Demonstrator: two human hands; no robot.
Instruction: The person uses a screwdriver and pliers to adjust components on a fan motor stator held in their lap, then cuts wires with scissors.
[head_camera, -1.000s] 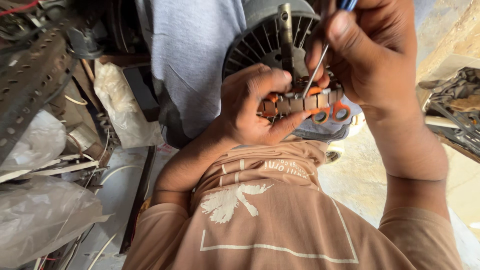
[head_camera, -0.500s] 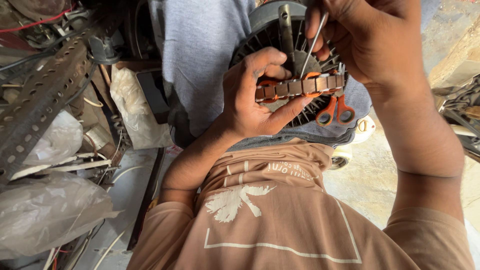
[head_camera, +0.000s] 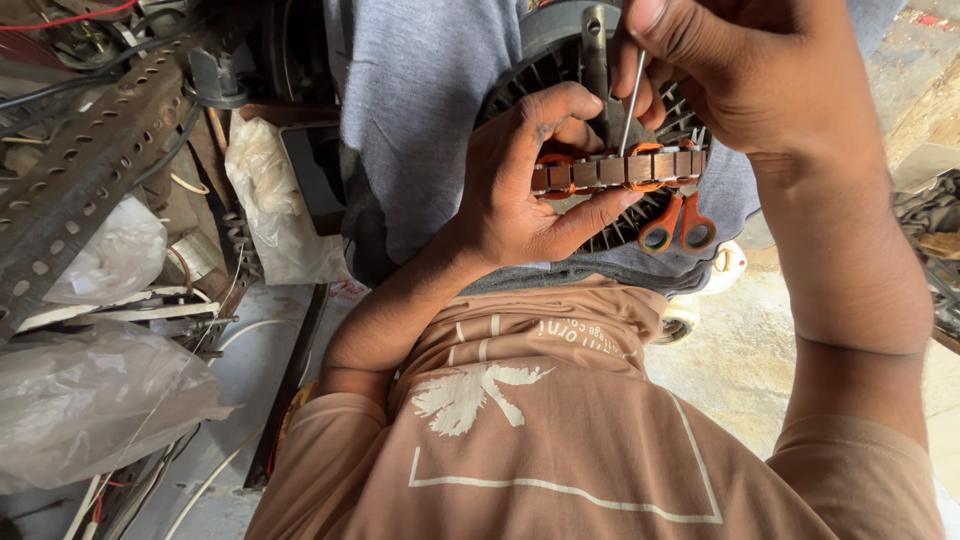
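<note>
Head view: left hand (head_camera: 525, 185) curled around laminated stator core (head_camera: 620, 168) with orange slot liners, thumb under, fingers over top. Right hand (head_camera: 750, 75) pinches thin metal rod (head_camera: 631, 92), tip touching core. Orange-handled scissors (head_camera: 680, 225) just below, on grey cloth (head_camera: 420, 90).

Daylight comes in from my right, bright on the concrete floor (head_camera: 730, 350) — nearly washed out there. My left side sits dim, the metal rack (head_camera: 90, 170) in shadow. Focus is sharp at centre — edges stretch slightly.
</note>
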